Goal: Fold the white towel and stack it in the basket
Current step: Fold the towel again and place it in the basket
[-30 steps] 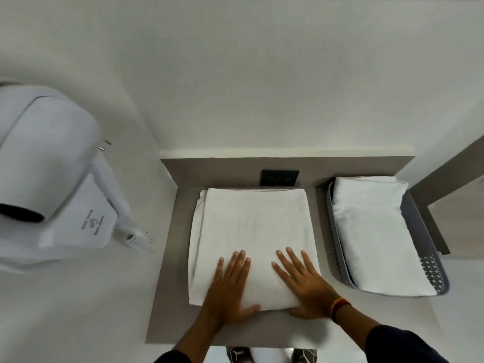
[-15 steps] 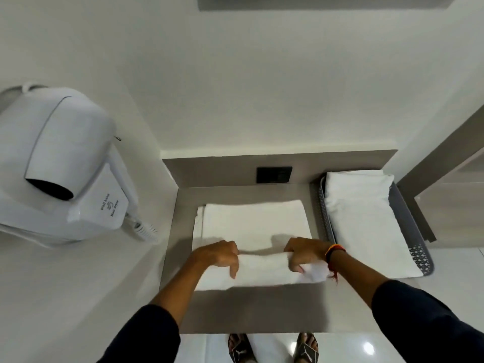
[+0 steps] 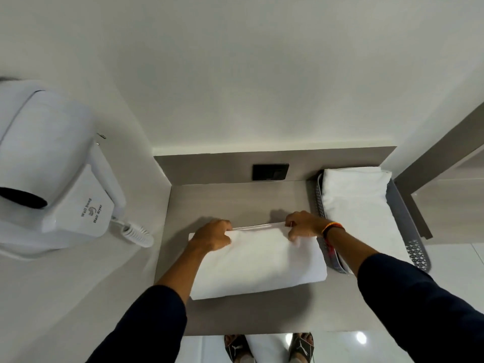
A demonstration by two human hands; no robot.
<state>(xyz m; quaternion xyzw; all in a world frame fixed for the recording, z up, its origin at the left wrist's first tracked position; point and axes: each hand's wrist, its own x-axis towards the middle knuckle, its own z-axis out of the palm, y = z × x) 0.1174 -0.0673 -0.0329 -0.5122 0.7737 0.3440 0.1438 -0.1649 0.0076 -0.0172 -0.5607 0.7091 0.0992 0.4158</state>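
Observation:
The white towel [image 3: 258, 260] lies folded into a thick, wide rectangle on the grey shelf [image 3: 235, 200]. My left hand [image 3: 213, 234] grips the far left corner of its top layer. At the far right corner, my right hand [image 3: 303, 225] pinches the towel's edge; a coloured band sits on that wrist. Stretched between the two hands is the far edge, showing thin stacked layers. The grey perforated basket [image 3: 406, 224] stands to the right of the towel, against the back panel, with another folded white towel [image 3: 358, 205] inside it.
A white wall-mounted hair dryer [image 3: 52, 174] with a coiled cord [image 3: 136, 233] hangs on the left wall. A black socket [image 3: 270, 172] sits in the shelf's back panel. My feet in sandals [image 3: 269, 347] show below the shelf's front edge. A grey frame [image 3: 432, 158] runs at right.
Both hands lifted the towel's near edge and carried it away from me to the far edge, folding the towel in half. It now lies narrower and thicker.

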